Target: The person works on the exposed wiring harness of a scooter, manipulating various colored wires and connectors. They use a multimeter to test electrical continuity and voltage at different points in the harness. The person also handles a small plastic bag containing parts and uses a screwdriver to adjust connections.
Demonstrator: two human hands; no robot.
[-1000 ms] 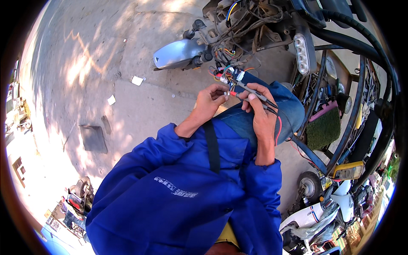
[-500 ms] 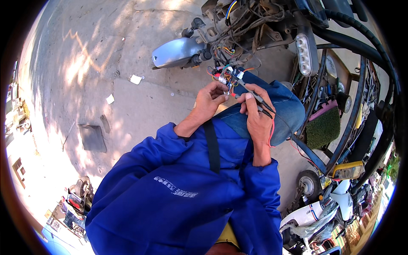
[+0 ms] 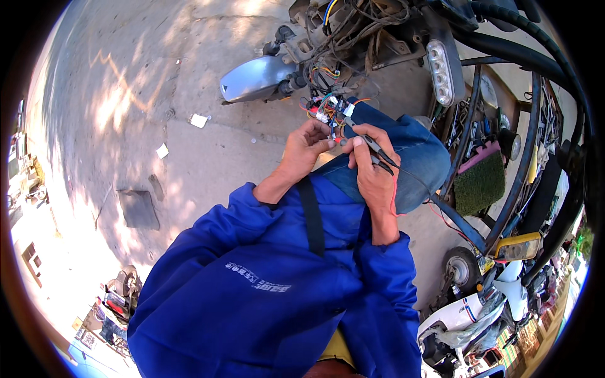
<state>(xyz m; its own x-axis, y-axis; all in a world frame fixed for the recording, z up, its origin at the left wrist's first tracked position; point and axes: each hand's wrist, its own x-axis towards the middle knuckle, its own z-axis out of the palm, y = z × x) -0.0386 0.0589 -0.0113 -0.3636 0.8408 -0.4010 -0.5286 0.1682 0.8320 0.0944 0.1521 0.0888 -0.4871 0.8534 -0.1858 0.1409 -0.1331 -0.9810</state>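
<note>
My left hand (image 3: 301, 154) is closed, thumb and fingertips pinched at the lower end of a bundle of thin coloured wires (image 3: 332, 123). The small end it grips is mostly covered by the fingers. My right hand (image 3: 376, 170) is closed around two test probes; the grey-and-black probe (image 3: 377, 150) slants up toward a white plug connector (image 3: 348, 110) in the bundle. Close to my left fingertips is the red tip (image 3: 339, 142) of the other probe. Whether either probe touches metal cannot be made out. A red lead (image 3: 395, 195) hangs along my right wrist.
Ahead stands a stripped vehicle front with hanging cables (image 3: 353, 38), a silver mudguard (image 3: 255, 78) and a lamp strip (image 3: 440, 72). At right are a dark metal frame (image 3: 463, 129), a green mat (image 3: 482, 186) and a white motorcycle (image 3: 457, 318). Paper scraps (image 3: 199, 120) lie on the ground.
The view has shifted a little, so the vehicle front sits slightly further left. Both hands keep their grips, with the probes still at the wire bundle.
</note>
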